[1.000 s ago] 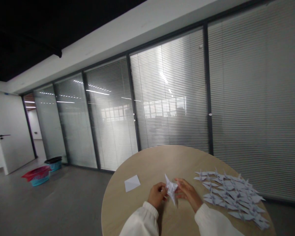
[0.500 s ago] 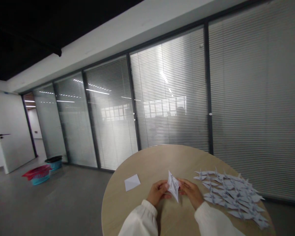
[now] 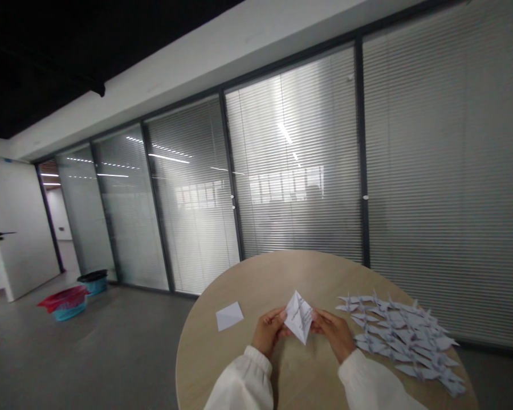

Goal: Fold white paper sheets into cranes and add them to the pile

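A half-folded white paper [image 3: 299, 316], diamond shaped with printed lines, is held up just above the round wooden table [image 3: 282, 273]. My left hand [image 3: 268, 331] pinches its left edge and my right hand [image 3: 332, 332] pinches its right edge, both with fingers closed on the paper. Both arms wear cream sleeves. A flat folded white square [image 3: 229, 316] lies on the table to the left of my left hand.
Several finished paper cranes [image 3: 404, 340] lie in rows on the table's right side. Behind the table runs a glass wall with shut blinds [image 3: 299, 165]. Red and blue bins [image 3: 66, 300] stand on the grey floor at far left, near a white door [image 3: 17, 228].
The paper has turned from edge-on to facing me and opened into a wider diamond. Both hands moved slightly up and apart along its sides.
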Tool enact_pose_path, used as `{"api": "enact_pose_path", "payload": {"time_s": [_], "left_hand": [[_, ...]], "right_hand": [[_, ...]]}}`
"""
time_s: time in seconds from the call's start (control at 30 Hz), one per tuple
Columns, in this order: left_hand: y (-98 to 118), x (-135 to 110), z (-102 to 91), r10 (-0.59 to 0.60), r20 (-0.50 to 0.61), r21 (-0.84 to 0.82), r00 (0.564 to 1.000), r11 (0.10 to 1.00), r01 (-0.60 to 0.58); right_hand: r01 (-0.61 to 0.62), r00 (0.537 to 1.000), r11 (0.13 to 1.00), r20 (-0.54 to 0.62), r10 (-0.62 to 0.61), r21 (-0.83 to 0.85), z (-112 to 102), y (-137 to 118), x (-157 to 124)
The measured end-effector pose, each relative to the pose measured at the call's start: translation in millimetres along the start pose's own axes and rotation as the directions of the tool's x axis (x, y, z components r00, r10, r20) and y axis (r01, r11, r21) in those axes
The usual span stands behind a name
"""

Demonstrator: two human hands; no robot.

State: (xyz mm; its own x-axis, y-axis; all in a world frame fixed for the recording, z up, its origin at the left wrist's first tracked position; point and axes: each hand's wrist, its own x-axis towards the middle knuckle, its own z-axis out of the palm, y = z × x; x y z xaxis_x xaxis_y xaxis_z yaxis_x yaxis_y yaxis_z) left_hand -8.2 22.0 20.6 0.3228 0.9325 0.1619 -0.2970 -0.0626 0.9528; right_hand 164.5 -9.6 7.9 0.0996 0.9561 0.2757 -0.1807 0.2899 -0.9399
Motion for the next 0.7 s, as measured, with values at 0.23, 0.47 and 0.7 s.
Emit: {"api": "enact_pose_path", "payload": {"time_s": [0.23, 0.47, 0.7], "left_hand": [[-3, 2, -8.8, 0.02, 0.021, 0.007, 1.0, 1.0, -0.02], [2, 1, -9.7, -0.01, -0.057, -0.025, 0.998, 1.0, 0.009], [8, -8, 2.1, 0.004, 0.213, -0.009, 0.977, 1.0, -0.002]], "right_hand": [[0.018, 0.998, 0.999, -0.051, -0.02, -0.038, -6, 5, 4], [-0.009, 0.996, 1.0, -0.093, 0.01, 0.009, -10, 7, 6], [-0.043, 0.997, 0.996, -0.073, 0.037, -0.073, -9, 7, 5]]}}
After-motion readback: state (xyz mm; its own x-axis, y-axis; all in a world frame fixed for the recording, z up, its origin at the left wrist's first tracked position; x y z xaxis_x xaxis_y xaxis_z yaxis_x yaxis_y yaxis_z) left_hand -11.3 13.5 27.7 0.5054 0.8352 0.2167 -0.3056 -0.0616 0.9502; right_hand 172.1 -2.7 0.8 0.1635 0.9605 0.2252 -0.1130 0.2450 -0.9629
